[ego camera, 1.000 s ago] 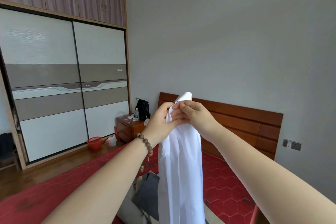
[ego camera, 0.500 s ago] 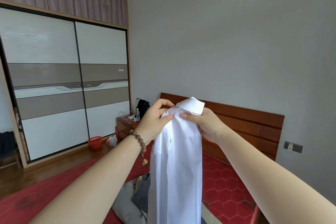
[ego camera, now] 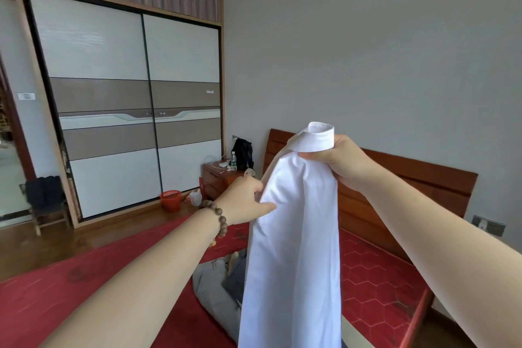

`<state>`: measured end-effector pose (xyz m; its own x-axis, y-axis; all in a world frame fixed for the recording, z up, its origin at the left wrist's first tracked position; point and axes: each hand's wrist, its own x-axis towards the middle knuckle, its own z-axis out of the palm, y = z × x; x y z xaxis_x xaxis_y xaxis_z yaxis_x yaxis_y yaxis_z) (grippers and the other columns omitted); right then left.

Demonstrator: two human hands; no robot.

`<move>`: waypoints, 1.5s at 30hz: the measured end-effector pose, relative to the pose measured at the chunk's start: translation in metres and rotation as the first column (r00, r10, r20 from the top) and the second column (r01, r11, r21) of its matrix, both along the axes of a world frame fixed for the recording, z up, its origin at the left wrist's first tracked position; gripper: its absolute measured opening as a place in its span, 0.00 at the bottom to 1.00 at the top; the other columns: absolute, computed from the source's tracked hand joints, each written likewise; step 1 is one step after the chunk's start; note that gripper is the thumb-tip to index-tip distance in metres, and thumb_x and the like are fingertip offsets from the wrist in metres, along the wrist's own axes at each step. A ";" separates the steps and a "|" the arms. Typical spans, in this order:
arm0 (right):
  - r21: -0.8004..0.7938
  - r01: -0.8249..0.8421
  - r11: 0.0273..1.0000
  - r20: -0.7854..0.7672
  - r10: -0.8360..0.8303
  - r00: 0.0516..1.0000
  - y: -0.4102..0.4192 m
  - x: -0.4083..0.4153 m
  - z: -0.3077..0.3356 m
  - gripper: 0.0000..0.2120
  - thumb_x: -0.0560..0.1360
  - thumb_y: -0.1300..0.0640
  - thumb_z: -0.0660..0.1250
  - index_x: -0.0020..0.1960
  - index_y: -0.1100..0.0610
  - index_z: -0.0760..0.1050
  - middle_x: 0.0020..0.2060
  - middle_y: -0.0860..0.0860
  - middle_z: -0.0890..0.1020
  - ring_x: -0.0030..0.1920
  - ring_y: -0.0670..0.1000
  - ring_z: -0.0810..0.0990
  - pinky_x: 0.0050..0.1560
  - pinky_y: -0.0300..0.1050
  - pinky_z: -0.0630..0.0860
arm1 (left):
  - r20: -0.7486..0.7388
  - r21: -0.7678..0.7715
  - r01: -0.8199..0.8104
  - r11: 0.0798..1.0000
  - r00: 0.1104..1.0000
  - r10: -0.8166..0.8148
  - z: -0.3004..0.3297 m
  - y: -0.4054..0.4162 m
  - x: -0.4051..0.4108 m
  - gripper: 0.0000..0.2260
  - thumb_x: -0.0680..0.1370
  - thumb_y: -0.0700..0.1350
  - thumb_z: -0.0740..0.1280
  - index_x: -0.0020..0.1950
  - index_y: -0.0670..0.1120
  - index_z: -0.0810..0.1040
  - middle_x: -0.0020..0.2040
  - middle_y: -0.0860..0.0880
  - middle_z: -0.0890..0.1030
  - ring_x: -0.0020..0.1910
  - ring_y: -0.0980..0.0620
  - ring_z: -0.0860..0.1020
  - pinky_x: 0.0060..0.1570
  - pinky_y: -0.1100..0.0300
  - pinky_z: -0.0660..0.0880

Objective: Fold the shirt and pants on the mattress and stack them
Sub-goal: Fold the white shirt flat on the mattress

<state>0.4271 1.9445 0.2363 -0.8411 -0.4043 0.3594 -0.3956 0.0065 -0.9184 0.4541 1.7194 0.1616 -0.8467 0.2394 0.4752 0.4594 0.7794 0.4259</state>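
A white shirt [ego camera: 296,234] hangs in the air in front of me, its collar at the top. My right hand [ego camera: 339,159] grips it just under the collar. My left hand [ego camera: 243,200], with a bead bracelet on the wrist, pinches the shirt's left edge at shoulder height. Grey pants [ego camera: 217,288] lie crumpled on the red mattress [ego camera: 84,297] below, partly hidden behind the hanging shirt.
A wooden headboard [ego camera: 409,178] stands behind the mattress against the grey wall. A nightstand [ego camera: 217,178] with a black bag and a bottle is at the far left of the bed. A red bucket [ego camera: 171,200] sits by the sliding wardrobe [ego camera: 127,110]. A chair [ego camera: 48,206] stands at left.
My hands have parted: the right stayed high at the collar, the left slid down and left along the shirt's edge. The shirt has spread wider.
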 end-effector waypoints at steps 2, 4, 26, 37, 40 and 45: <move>-0.012 0.003 1.000 0.004 -0.003 1.000 0.007 -0.003 0.004 0.10 0.66 0.62 0.76 0.47 0.59 0.84 0.47 0.57 0.85 0.48 0.56 0.85 0.44 0.46 0.81 | 0.052 -0.012 0.009 1.000 0.999 -0.009 -0.002 -0.010 -0.001 0.26 0.71 0.47 0.74 0.25 0.46 0.59 0.23 0.53 0.59 0.22 0.56 0.58 0.24 0.65 0.56; -0.014 0.019 1.000 -0.009 -0.019 1.000 0.013 -0.006 0.007 0.08 0.67 0.62 0.76 0.45 0.58 0.84 0.46 0.56 0.86 0.47 0.55 0.85 0.42 0.44 0.81 | 0.017 0.094 0.012 0.995 1.000 -0.014 -0.002 -0.020 -0.002 0.26 0.71 0.44 0.75 0.25 0.47 0.57 0.21 0.55 0.57 0.22 0.56 0.57 0.25 0.65 0.55; -0.019 0.102 0.995 0.010 -0.102 0.995 0.000 -0.033 0.018 0.10 0.70 0.65 0.74 0.50 0.58 0.82 0.47 0.53 0.86 0.48 0.52 0.85 0.40 0.41 0.81 | 0.466 0.345 -0.192 0.919 0.885 0.009 -0.151 -0.054 0.005 0.26 0.71 0.49 0.75 0.18 0.50 0.65 0.19 0.57 0.64 0.20 0.59 0.61 0.24 0.67 0.57; -0.036 0.148 0.988 0.192 -0.138 0.972 -0.015 -0.061 -0.035 0.16 0.69 0.63 0.75 0.56 0.61 0.80 0.51 0.54 0.85 0.51 0.54 0.84 0.47 0.46 0.81 | 0.289 0.504 -0.440 0.743 0.897 0.335 -0.114 -0.177 0.066 0.09 0.73 0.42 0.73 0.32 0.49 0.82 0.30 0.54 0.81 0.28 0.61 0.74 0.28 0.69 0.68; 0.036 0.124 0.992 0.216 -0.129 0.968 -0.039 -0.064 -0.058 0.22 0.68 0.61 0.76 0.61 0.62 0.77 0.56 0.56 0.82 0.55 0.56 0.82 0.55 0.52 0.79 | 0.312 0.428 -0.508 0.748 0.859 0.405 -0.125 -0.190 0.094 0.13 0.74 0.42 0.73 0.29 0.52 0.79 0.25 0.59 0.76 0.26 0.63 0.72 0.30 0.68 0.67; 0.098 -0.016 0.995 0.262 -0.011 0.965 -0.089 -0.074 -0.089 0.28 0.68 0.61 0.76 0.66 0.62 0.73 0.61 0.56 0.79 0.60 0.57 0.79 0.62 0.57 0.75 | 0.300 0.378 -0.604 0.702 0.797 0.524 -0.148 -0.217 0.142 0.08 0.75 0.41 0.70 0.36 0.44 0.82 0.26 0.58 0.77 0.26 0.64 0.71 0.30 0.69 0.68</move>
